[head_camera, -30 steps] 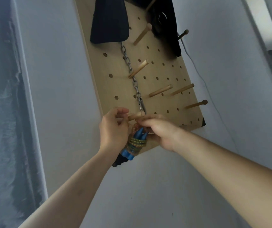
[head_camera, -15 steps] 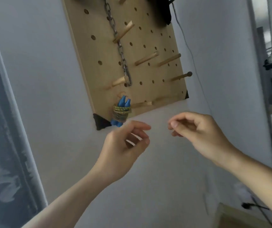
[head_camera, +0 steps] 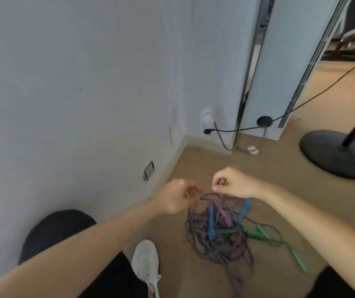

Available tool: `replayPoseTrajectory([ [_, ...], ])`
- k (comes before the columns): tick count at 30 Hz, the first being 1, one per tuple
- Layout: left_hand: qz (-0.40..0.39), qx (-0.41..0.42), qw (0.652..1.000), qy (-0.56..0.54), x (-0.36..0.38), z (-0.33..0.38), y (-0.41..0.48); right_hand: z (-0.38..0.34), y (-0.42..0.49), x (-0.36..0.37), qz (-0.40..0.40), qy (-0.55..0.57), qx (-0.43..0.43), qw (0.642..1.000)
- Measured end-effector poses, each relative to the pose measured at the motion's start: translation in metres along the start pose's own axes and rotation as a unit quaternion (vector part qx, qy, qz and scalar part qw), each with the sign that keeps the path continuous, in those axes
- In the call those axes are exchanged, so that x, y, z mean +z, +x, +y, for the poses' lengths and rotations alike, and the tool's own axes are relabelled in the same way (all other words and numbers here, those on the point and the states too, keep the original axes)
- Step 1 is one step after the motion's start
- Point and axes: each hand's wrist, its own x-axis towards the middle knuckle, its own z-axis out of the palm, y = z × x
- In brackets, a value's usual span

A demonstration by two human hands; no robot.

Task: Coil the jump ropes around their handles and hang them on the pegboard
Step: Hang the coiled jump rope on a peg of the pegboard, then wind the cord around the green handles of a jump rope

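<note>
Your view has dropped from the pegboard to the floor (head_camera: pixel 279 190), and both hands have come down from in front of the board to just above a tangle of ropes (head_camera: pixel 219 244).

Your left hand (head_camera: pixel 176 196) hangs over the pile's near-left edge with its fingers curled. Cords pass just under them, but blur hides whether the grip has caught any. Your right hand (head_camera: pixel 234 183) sits over the far edge, thumb and forefinger drawn together just above a loop of dark cord. You cannot tell whether that grip holds it either.

The ropes lie loose and uncoiled. Two blue handles (head_camera: pixel 211 220) and a purple handle (head_camera: pixel 222 214) cross in the middle, and green handles (head_camera: pixel 256 233) trail off to the right.

Your white shoe (head_camera: pixel 145 261) stands just left of the pile, near the wall (head_camera: pixel 86 104). A black stand base (head_camera: pixel 335 153) rests well apart on the right.
</note>
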Motion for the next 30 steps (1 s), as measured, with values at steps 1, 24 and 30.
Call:
replayPoseTrajectory([
  [1,-0.022,-0.010,1.000,-0.001,0.020,-0.006,0.012,0.015,0.002,0.014,-0.026,-0.008,0.025,0.999],
  [24,-0.170,-0.091,0.967,0.168,0.349,-0.142,0.085,0.227,-0.018,0.283,-0.135,0.015,0.242,0.961],
  [30,-0.112,-0.063,0.962,0.242,0.346,-0.163,0.076,0.250,-0.031,0.306,-0.061,0.052,0.302,0.950],
])
